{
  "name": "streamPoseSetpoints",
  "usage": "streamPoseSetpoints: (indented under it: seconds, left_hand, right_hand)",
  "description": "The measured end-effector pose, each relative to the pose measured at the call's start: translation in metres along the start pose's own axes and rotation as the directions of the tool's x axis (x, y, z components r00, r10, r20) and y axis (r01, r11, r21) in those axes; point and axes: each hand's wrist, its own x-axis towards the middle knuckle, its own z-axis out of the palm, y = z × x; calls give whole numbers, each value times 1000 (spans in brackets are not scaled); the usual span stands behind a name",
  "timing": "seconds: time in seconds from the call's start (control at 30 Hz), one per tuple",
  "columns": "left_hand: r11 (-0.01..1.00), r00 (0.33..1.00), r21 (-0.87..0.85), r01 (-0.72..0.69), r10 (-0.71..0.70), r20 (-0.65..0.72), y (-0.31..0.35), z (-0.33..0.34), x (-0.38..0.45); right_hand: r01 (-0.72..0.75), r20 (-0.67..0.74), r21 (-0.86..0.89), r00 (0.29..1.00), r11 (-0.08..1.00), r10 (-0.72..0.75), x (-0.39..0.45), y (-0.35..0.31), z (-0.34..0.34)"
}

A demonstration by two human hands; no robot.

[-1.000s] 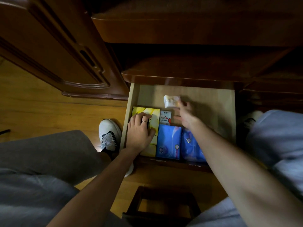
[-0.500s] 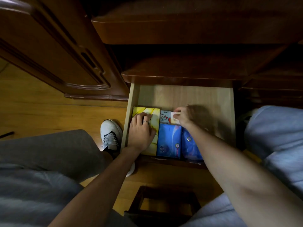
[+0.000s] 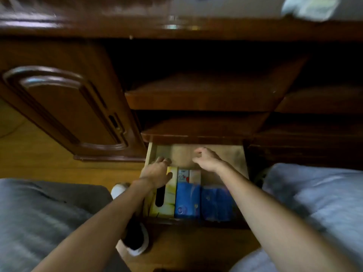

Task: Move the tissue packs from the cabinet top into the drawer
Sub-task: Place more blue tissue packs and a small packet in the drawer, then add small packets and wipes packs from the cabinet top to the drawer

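Observation:
The open wooden drawer (image 3: pixel 238 154) holds a yellow tissue box (image 3: pixel 166 201), a blue pack (image 3: pixel 186 200), a second blue pack (image 3: pixel 215 203), a small white cartoon-printed pack (image 3: pixel 183 175) and a small pale pack (image 3: pixel 194 176) beside it. My left hand (image 3: pixel 157 172) lies on the far end of the yellow box, fingers curled over it. My right hand (image 3: pixel 207 160) hovers above the bare drawer bottom with fingers apart and nothing in them. On the cabinet top at the upper right lies a blurred light-coloured pack (image 3: pixel 310 5).
A dark wooden cabinet door (image 3: pixel 64 107) stands left of the drawer, with shelves (image 3: pixel 206 95) above it. My knees in grey trousers (image 3: pixel 39 213) flank the drawer. A white shoe (image 3: pixel 135 244) rests on the wooden floor (image 3: pixel 29 165).
My right hand has let go of the small pale pack, which now lies beside the cartoon pack, and has lifted away. My left hand slid toward the box's far end. The view tilted upward.

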Motion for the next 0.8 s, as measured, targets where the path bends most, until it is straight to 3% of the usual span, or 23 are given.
streamPoseSetpoints:
  seconds: [0.1, 0.17, 0.23, 0.33, 0.4, 0.43, 0.47, 0.53, 0.57, 0.6, 0.63, 0.7, 0.8]
  left_hand:
    - [996, 938, -6, -94, 86, -336, 26, -75, -17]
    - [978, 789, 25, -209, 184, -587, 46, -130, -35]
    - [945, 586, 69, -319, 254, -769, 66, -187, -56]
    - [892, 342, 128, -433, 294, -892, 96, -265, -77]
    - [884, 287, 141, -446, 290, -913, 115, -306, -78]
    - [888, 291, 132, -441, 280, -915, 123, -321, -74]
    - [891, 318, 112, -440, 271, -908, 131, -333, -68]
    - [885, 425, 81, -459, 299, -854, 145, -347, -53]
    - [878, 483, 88, -471, 340, -807, 153, -351, -44]
    - [872, 530, 103, -478, 380, -758, 159, -352, -36]
    - [868, 555, 124, -481, 410, -724, 164, -353, -26]
    - [862, 532, 170, -477, 438, -725, 169, -358, -6]
    - [873, 488, 166, -459, 404, -774, 171, -380, 22]
  right_hand:
    - [196, -91, 89, 978, 977, -188, -42, -45, -60]
    - [343, -199, 55, 924, 938, -326, -78, -71, -103]
    - [486, -352, 6, 819, 874, -453, -115, -94, -147]
    - [592, -632, -172, 547, 787, -549, -160, -129, -214]
    - [478, -749, -431, 283, 765, -599, -175, -145, -256]
    - [348, -745, -546, 213, 762, -632, -176, -148, -275]
    - [203, -725, -606, 257, 769, -639, -173, -148, -290]
    - [-9, -696, -550, 558, 835, -452, -163, -141, -310]
    - [-35, -652, -500, 673, 865, -350, -155, -137, -314]
    - [-3, -606, -474, 727, 880, -324, -147, -133, -316]
    - [61, -576, -459, 739, 886, -349, -139, -131, -317]
    - [210, -557, -405, 715, 890, -422, -129, -135, -323]
    - [313, -637, -327, 624, 892, -453, -111, -149, -340]
